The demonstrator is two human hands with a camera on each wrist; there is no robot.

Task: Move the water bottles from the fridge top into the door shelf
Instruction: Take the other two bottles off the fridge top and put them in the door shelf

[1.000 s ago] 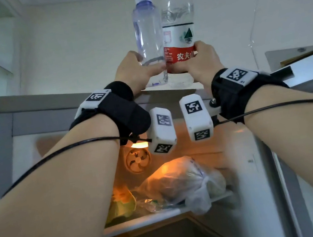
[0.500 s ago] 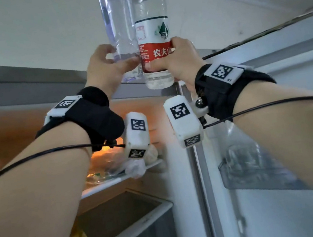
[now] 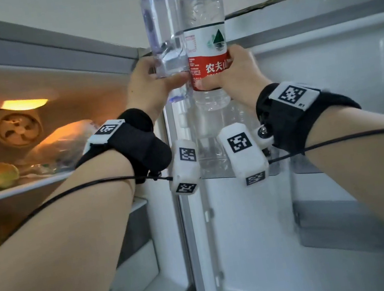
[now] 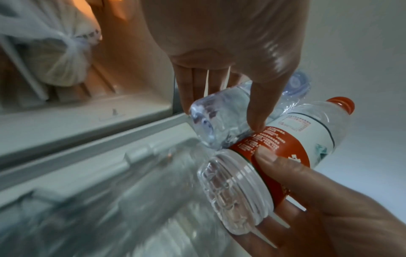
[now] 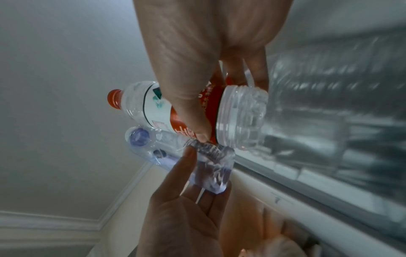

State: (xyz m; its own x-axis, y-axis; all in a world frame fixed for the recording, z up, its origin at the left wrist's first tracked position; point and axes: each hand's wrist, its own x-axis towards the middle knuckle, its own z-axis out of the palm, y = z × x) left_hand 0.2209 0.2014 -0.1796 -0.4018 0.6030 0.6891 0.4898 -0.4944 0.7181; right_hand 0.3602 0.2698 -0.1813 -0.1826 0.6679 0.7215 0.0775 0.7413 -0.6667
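Both bottles are in hand and off the fridge top; neither is in the door shelf yet.

My left hand is wrapped around the lower body of the blue-capped bottle, thumb across its front. My right hand grasps the red-labelled bottle at the label, thumb on the red band. The two bottles stand upright and touch side by side at upper centre of the head view, in front of the seam between the fridge body and the open door.

The door shelf sits below the bottles, at centre frame behind my wrist cameras. Clear bottle shapes seem to stand in it already; how many, I cannot tell.

At left of frame the lit fridge interior shows a tied plastic bag on a shelf.

Judgement: pickup done, about halfway. Left to do: lower both bottles into the door shelf and let go. Whether more bottles wait on the fridge top is out of view.
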